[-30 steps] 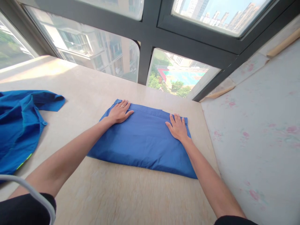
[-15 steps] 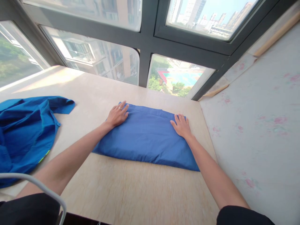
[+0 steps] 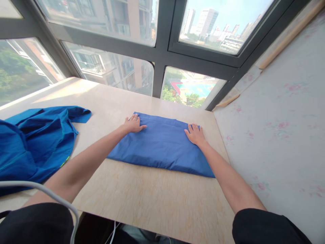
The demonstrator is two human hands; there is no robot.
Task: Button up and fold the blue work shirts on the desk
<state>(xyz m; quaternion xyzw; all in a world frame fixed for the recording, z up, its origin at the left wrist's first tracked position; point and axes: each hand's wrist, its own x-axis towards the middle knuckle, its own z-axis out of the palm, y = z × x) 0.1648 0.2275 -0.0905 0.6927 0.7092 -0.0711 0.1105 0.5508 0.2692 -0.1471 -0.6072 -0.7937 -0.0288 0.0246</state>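
Note:
A folded blue garment (image 3: 162,144) lies flat on the pale sill, its long side toward the window. My left hand (image 3: 133,123) rests on its far left corner, fingers apart and thumb pointing right. On the far right corner lies my right hand (image 3: 195,134), palm down with its fingers spread. Both hands press on the cloth without gripping it. To the left of my left arm, a second blue garment (image 3: 48,139) is heaped loosely, with a sleeve toward the window and a small yellow-green strip at its edge.
The sill (image 3: 157,193) has a marbled surface and ends at a front edge near my body. A window frame (image 3: 162,61) stands behind it. Flowered wallpaper (image 3: 269,142) covers the right wall. A white cable (image 3: 50,193) crosses at lower left, over my left sleeve.
My left hand has turned, its thumb now pointing more to the right along the cloth. My right hand stays on its corner. The camera view has tilted slightly.

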